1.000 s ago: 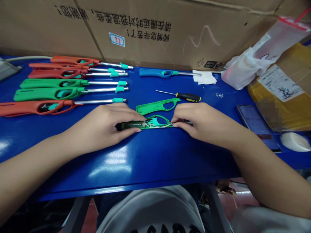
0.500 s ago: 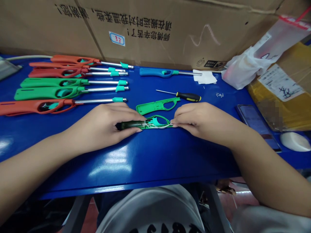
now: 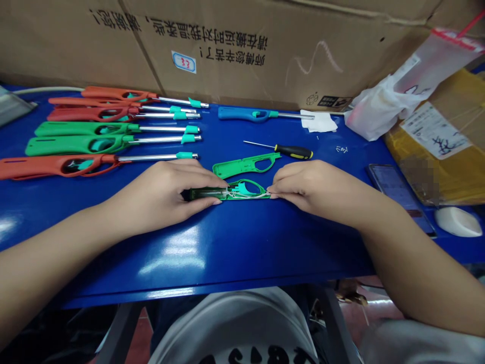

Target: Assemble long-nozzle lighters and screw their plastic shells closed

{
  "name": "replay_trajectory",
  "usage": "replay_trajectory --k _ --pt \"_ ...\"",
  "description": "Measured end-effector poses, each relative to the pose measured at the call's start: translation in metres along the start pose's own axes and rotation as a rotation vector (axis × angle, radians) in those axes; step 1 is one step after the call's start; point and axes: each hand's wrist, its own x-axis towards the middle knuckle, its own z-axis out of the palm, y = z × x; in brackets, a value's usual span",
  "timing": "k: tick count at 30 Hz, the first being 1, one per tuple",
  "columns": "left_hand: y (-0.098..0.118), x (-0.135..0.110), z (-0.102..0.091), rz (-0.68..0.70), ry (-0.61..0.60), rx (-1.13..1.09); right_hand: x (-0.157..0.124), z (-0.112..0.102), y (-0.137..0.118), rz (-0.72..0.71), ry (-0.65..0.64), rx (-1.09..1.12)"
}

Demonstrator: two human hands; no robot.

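Note:
An opened green lighter (image 3: 235, 192) lies on the blue table (image 3: 235, 247), its fuel tube, teal trigger and white wires exposed. My left hand (image 3: 170, 194) is closed round the handle end with the tube. My right hand (image 3: 306, 186) pinches the front end, fingers pressed together. The loose green shell half (image 3: 246, 165) lies just behind the lighter, touching neither hand.
A black-and-yellow screwdriver (image 3: 291, 150) lies behind the shell half. Several orange and green lighters (image 3: 98, 144) are lined up at the left, a blue lighter (image 3: 257, 115) at the back. A cardboard box (image 3: 227, 45) walls the rear. A phone (image 3: 394, 189) and bags sit right.
My right hand has slid slightly left along the lighter's front end, covering the metal rod that showed before. The left hand holds still.

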Motion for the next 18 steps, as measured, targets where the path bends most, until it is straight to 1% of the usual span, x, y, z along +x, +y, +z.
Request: replay_trajectory --k 4,8,11,13,18 --pt "-0.003 -0.001 0.001 0.000 0.022 -0.007 0.001 0.002 -0.002 0.073 -0.010 -0.004" --pt "-0.006 -0.002 0.004 0.004 0.045 -0.027 0.002 0.000 0.003 0.132 0.037 0.200" --pt "-0.005 -0.002 0.007 0.012 0.058 -0.029 0.003 0.000 0.010 0.267 0.082 0.319" --pt "-0.005 -0.002 0.008 0.015 0.063 -0.032 0.005 0.001 0.014 0.342 0.075 0.376" --pt "-0.004 -0.003 0.010 -0.009 0.068 -0.060 0.010 0.006 0.014 0.442 0.021 0.502"
